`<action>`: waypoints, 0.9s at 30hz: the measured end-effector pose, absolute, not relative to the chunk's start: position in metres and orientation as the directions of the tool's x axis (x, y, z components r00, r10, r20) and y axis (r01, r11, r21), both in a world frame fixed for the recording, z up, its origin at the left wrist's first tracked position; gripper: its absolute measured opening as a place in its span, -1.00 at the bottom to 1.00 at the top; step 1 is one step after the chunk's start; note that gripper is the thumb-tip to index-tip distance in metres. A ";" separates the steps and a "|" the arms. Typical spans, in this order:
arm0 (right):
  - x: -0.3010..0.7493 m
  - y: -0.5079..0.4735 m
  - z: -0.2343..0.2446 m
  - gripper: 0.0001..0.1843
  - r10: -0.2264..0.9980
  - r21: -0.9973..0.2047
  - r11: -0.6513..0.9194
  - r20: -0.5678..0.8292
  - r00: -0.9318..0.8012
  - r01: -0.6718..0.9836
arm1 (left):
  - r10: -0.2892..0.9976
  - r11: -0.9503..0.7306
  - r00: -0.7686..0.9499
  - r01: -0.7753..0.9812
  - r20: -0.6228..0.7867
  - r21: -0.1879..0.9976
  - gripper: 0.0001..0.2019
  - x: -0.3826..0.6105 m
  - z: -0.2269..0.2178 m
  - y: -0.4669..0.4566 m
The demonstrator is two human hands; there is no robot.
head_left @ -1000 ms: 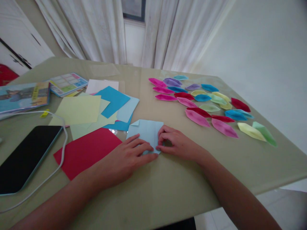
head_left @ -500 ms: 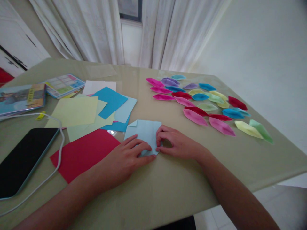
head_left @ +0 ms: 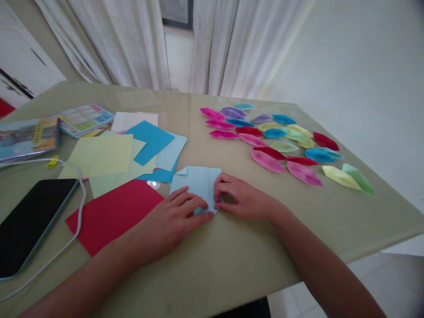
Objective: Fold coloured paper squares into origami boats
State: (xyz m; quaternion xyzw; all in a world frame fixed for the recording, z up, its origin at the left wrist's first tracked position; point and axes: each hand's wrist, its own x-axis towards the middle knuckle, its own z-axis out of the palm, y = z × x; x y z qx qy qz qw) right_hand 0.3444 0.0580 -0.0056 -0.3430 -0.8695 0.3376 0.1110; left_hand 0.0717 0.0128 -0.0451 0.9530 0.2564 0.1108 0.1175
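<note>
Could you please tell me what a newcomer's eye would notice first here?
Probably the many-coloured, pointed, folded-paper pieces across the right side of the greenish table. Near the centre, the left hand lies on a pale blue paper sheet and the right hand touches its right edge. A flat, bright red paper sheet stands out to its left.

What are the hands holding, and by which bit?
Light blue paper. The right hand has its grip on the right edge, near the closest corner. The left hand just rests on it, fingers spread.
</note>
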 end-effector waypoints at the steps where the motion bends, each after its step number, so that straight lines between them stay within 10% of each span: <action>1: 0.344 0.058 -0.005 -0.91 0.672 -0.665 0.535 -0.039 -0.740 0.521 | 0.514 -0.842 0.844 0.462 0.154 0.277 -0.34 0.072 -0.045 0.013; 27: 0.344 0.058 -0.005 -0.91 0.676 -0.675 0.521 -0.046 -0.735 0.522 | 0.505 -0.852 0.840 0.450 0.197 0.268 -0.36 0.070 -0.046 0.012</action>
